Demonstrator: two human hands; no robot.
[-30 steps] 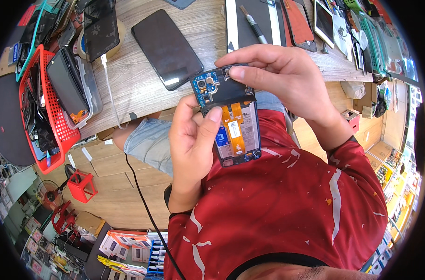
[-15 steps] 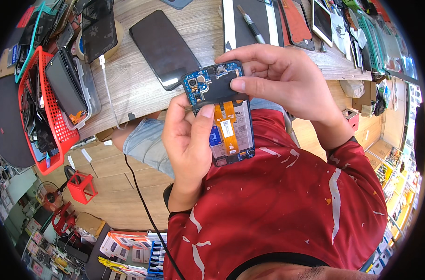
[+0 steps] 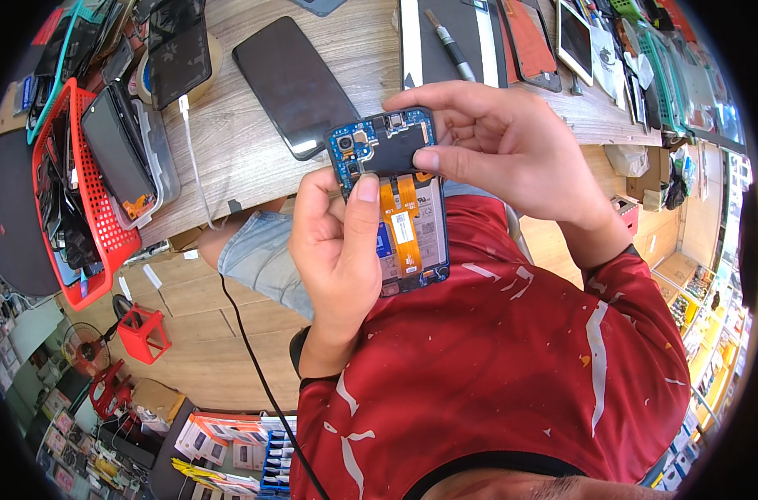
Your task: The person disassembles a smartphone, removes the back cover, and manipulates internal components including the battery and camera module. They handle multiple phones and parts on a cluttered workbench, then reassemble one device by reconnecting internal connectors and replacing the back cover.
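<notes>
Between my hands is an opened smartphone [image 3: 429, 221] with its back off, held over my lap near the table edge. Its blue circuit board and camera lens lie at the top, partly under a black cover [image 3: 396, 148]. Orange ribbon cables [image 3: 406, 237] run down over the battery. My left hand [image 3: 337, 242] grips the phone's left side, the thumb pressing just below the board. My right hand [image 3: 512, 154] pinches the upper right edge, thumb on the black cover and fingers behind. Beyond them a dark phone screen [image 3: 296, 83] lies on the table.
A screwdriver-like pen tool [image 3: 452, 50] rests on a black and white board. To the left stand a red basket [image 3: 104, 225] of phone parts, a clear container and a white cable [image 3: 191, 150]. More phones and a green basket [image 3: 658, 75] line the right side.
My left thumb has shifted slightly up and left, closer to the circuit board's lower edge. The phone tilts a little differently; both hands keep hold of it.
</notes>
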